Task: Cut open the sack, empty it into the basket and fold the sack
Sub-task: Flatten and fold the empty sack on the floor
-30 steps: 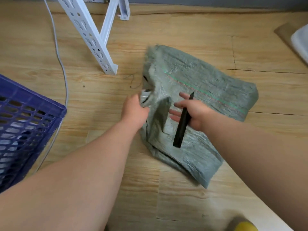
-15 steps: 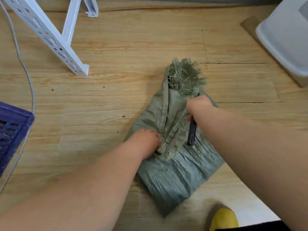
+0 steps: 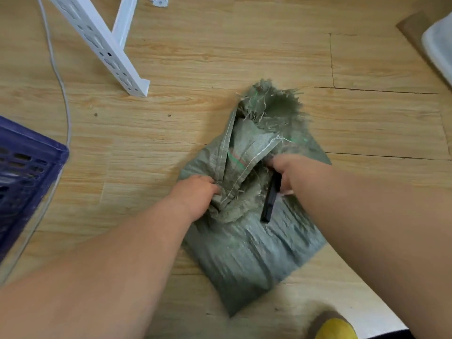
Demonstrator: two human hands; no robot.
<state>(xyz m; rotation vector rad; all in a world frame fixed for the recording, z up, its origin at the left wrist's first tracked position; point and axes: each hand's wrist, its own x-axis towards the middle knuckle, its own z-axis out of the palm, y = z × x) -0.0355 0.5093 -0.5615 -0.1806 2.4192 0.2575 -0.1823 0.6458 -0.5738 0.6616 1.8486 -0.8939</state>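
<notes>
The left hand [image 3: 195, 194] gripped bunched folds of the sack [image 3: 247, 241]. The right hand [image 3: 288, 172] clutched a black cutter [image 3: 270, 201] over the sack's middle.

I've got one view only, the head camera, so nothing overlaps with a second angle; it sits high on the person and looks forward and steeply down at the wooden floor [image 3: 220, 57]; both forearms run in from the bottom edge, so the lens is close behind them; the left hand [image 3: 195, 194] and right hand [image 3: 291, 172] meet on the green sack [image 3: 244, 253] near the middle of the frame; the wide lens bends the edges; at far left I catch a corner of the blue basket [image 3: 27, 167]; white metal frame legs [image 3: 107, 45] cross the top left; a white tub [image 3: 440, 45] clips the right edge.
</notes>
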